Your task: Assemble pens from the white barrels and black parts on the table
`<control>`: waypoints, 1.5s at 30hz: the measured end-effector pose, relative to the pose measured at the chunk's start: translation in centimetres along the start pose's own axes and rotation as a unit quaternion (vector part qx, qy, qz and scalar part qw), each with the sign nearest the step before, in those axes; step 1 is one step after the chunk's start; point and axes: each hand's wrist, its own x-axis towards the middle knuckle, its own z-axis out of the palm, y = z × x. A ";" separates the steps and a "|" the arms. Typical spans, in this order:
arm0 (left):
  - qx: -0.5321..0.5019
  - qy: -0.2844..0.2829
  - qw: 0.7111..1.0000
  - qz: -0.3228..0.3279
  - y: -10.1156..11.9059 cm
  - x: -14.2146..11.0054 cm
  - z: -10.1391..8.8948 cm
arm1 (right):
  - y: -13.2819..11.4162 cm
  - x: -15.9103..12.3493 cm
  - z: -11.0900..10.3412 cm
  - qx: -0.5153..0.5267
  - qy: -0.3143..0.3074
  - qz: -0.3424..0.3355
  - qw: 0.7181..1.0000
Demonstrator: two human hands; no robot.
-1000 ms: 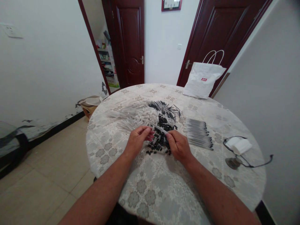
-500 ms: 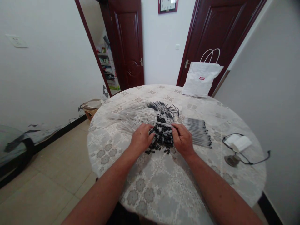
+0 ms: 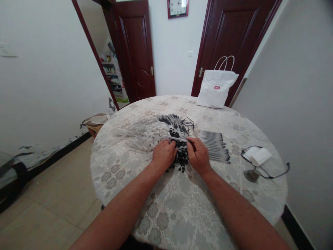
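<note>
My right hand pinches one end of a slim, clear-white pen barrel, which points left across the pile. My left hand is closed over the left side of a heap of small black pen caps; what its fingertips hold, if anything, is hidden. Left of the heap spreads a loose pile of whitish pen barrels. Behind it lie thin dark-tipped refills. To the right of my right hand, several pens with black ends lie side by side in a neat row.
A patterned cloth covers the round table. At the right lie eyeglasses, a white roll and a small dark round object. A white paper bag stands at the far edge.
My left hand has shifted right over the black caps, its fingers lower and more curled. The right hand still holds the pen barrel. The whole view has swung slightly to the right.
</note>
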 end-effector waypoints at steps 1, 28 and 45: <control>0.000 0.003 1.000 -0.001 0.1 0.0 0.0 | 0.0 0.0 0.0 0.000 0.000 0.000 1.000; -0.836 0.077 0.482 -0.252 -6.7 -1.9 -0.5 | -1.4 -1.2 0.6 0.063 -0.047 0.110 0.991; -0.821 0.098 0.495 -0.268 -6.9 -1.8 -0.2 | -1.8 -1.1 0.4 -0.072 -0.148 -0.132 0.978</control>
